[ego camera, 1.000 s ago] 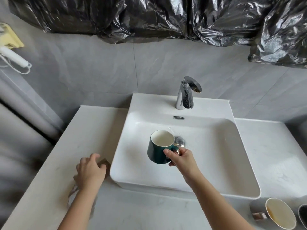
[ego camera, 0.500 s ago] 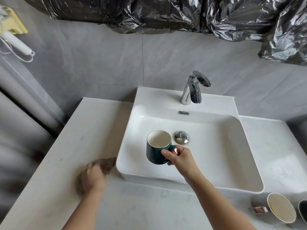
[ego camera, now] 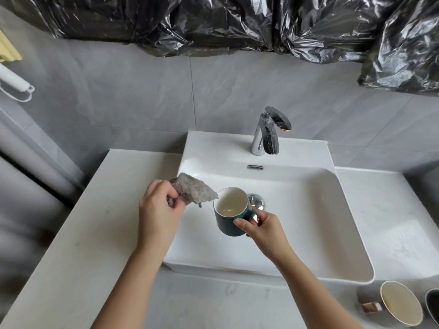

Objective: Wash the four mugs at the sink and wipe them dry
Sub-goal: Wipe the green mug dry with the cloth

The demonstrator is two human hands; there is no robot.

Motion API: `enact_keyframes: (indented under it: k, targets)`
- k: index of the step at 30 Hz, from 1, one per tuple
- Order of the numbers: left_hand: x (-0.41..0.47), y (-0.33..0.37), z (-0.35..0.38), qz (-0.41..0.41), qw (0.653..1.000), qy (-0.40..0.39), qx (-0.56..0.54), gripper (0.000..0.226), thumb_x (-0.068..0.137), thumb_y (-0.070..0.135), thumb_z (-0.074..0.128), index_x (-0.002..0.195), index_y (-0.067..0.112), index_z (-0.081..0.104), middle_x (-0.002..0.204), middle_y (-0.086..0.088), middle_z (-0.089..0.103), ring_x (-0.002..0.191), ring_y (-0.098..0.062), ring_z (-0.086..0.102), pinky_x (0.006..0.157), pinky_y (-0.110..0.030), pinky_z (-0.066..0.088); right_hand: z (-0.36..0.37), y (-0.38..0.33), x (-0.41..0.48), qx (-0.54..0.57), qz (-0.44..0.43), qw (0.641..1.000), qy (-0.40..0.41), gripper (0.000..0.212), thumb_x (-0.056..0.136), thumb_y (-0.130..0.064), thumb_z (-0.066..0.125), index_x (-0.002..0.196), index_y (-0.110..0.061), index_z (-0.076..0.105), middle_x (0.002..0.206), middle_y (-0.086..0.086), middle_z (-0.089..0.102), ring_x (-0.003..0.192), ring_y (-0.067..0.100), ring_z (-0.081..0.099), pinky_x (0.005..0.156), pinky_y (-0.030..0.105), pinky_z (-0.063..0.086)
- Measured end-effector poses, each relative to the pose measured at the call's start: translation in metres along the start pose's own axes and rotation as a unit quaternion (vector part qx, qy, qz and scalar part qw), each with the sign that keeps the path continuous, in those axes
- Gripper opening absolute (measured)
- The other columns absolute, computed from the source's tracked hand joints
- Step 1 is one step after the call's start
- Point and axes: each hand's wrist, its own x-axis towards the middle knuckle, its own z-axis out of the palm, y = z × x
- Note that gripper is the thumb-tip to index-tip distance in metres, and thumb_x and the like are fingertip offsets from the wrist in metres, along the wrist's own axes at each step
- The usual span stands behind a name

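My right hand (ego camera: 259,227) grips the handle of a dark green mug (ego camera: 229,216) with a white inside, held upright and slightly tilted over the white sink basin (ego camera: 308,222). A little water lies in the mug's bottom. My left hand (ego camera: 159,210) holds a grey fuzzy cloth (ego camera: 192,192) just left of the mug's rim, above the sink's left edge. A grey mug (ego camera: 399,305) with a cream inside and gold handle stands on the counter at the bottom right. A dark mug (ego camera: 433,305) is cut off by the frame's right edge.
A chrome tap (ego camera: 268,134) stands at the back of the sink, with no water running. The chrome drain plug (ego camera: 257,201) sits behind the mug. White marble counter (ego camera: 71,245) stretches to both sides. Black plastic sheeting (ego camera: 237,22) hangs on the grey wall above.
My left hand has lifted the grey cloth off the left counter and brought it up beside the mug's rim. The green mug has stayed in my right hand over the basin.
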Motion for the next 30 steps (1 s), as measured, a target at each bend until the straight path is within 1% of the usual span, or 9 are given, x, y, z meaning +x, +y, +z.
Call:
enact_keyframes:
  k: [4, 9, 14, 18, 21, 23, 26, 28, 30]
  targets:
    - [0.008, 0.033, 0.028, 0.078, 0.99, -0.115, -0.012, 0.025, 0.065, -0.011, 0.067, 0.068, 0.009, 0.051, 0.078, -0.001, 0.051, 0.063, -0.013, 0.042, 0.058, -0.025, 0.035, -0.019, -0.008, 0.001, -0.038, -0.03, 0.999, 0.023, 0.054, 0.08, -0.015, 0.08, 0.054, -0.018, 0.033, 0.049, -0.012, 0.026, 0.049, 0.009, 0.025, 0.048, 0.021, 0.023]
    - [0.011, 0.059, 0.066, 0.127, 0.942, -0.311, 0.019, 0.014, 0.08, 0.001, 0.064, 0.083, 0.014, 0.068, 0.094, 0.002, 0.058, 0.087, -0.018, 0.057, 0.08, -0.035, 0.048, -0.042, -0.006, 0.002, -0.081, -0.064, 0.994, 0.032, 0.055, 0.079, -0.013, 0.081, 0.057, -0.017, 0.03, 0.047, -0.012, 0.024, 0.05, 0.01, 0.021, 0.046, 0.02, 0.02]
    - [0.022, 0.064, 0.087, 0.197, 0.891, -0.408, 0.035, 0.026, 0.092, 0.016, 0.055, 0.11, 0.029, 0.069, 0.107, 0.014, 0.065, 0.105, -0.012, 0.045, 0.098, -0.03, 0.031, -0.06, 0.008, 0.002, -0.098, -0.062, 0.992, 0.045, 0.051, 0.078, -0.013, 0.082, 0.06, -0.002, 0.035, 0.05, -0.011, 0.025, 0.051, 0.009, 0.021, 0.046, 0.02, 0.019]
    - [0.021, 0.055, 0.091, 0.204, 0.885, -0.417, -0.032, 0.05, 0.084, 0.002, 0.048, 0.123, 0.032, 0.056, 0.119, 0.025, 0.058, 0.116, 0.001, 0.037, 0.101, -0.024, 0.024, -0.068, 0.017, 0.004, -0.076, -0.053, 0.995, 0.042, 0.045, 0.078, -0.015, 0.081, 0.07, 0.012, 0.046, 0.051, -0.011, 0.025, 0.052, 0.009, 0.021, 0.048, 0.021, 0.02]
    - [0.019, 0.046, 0.096, 0.135, 0.918, -0.36, -0.091, 0.052, 0.085, 0.009, 0.064, 0.131, 0.026, 0.046, 0.132, 0.013, 0.039, 0.129, 0.0, 0.033, 0.111, -0.023, 0.026, -0.069, 0.017, 0.005, -0.066, -0.061, 0.995, 0.037, 0.046, 0.078, -0.014, 0.082, 0.068, 0.01, 0.044, 0.052, -0.012, 0.027, 0.053, 0.009, 0.023, 0.048, 0.021, 0.02]
    - [0.019, 0.039, 0.099, 0.027, 0.927, -0.367, -0.076, 0.071, 0.083, 0.035, 0.072, 0.141, 0.024, 0.034, 0.143, 0.009, 0.032, 0.135, -0.004, 0.03, 0.113, -0.027, 0.026, -0.069, 0.016, 0.006, -0.058, -0.061, 0.996, 0.038, 0.045, 0.079, -0.013, 0.082, 0.066, 0.008, 0.045, 0.052, -0.012, 0.028, 0.052, 0.008, 0.023, 0.048, 0.021, 0.02]
    - [0.017, 0.029, 0.097, -0.099, 0.875, -0.46, -0.113, 0.113, 0.055, 0.082, 0.067, 0.146, 0.03, 0.023, 0.145, 0.01, 0.039, 0.136, -0.004, 0.033, 0.107, -0.028, 0.03, -0.071, 0.014, 0.006, -0.037, -0.057, 0.997, 0.045, 0.047, 0.08, -0.01, 0.081, 0.06, -0.002, 0.038, 0.051, -0.013, 0.026, 0.051, 0.007, 0.022, 0.048, 0.02, 0.02]
    - [0.013, 0.019, 0.096, -0.09, 0.855, -0.492, -0.134, 0.117, 0.056, 0.073, 0.074, 0.149, 0.035, 0.014, 0.144, 0.016, 0.036, 0.135, 0.002, 0.03, 0.106, -0.024, 0.028, -0.073, 0.011, 0.007, -0.032, -0.06, 0.997, 0.044, 0.05, 0.08, -0.009, 0.08, 0.059, -0.013, 0.035, 0.05, -0.014, 0.025, 0.051, 0.007, 0.022, 0.048, 0.02, 0.019]
    - [0.01, 0.011, 0.097, -0.074, 0.856, -0.497, -0.126, 0.106, 0.069, 0.045, 0.081, 0.15, 0.038, 0.012, 0.144, 0.018, 0.035, 0.134, 0.004, 0.031, 0.104, -0.022, 0.028, -0.074, 0.008, 0.008, -0.025, -0.062, 0.997, 0.043, 0.051, 0.081, -0.009, 0.08, 0.058, -0.017, 0.034, 0.051, -0.013, 0.025, 0.051, 0.008, 0.022, 0.048, 0.02, 0.019]
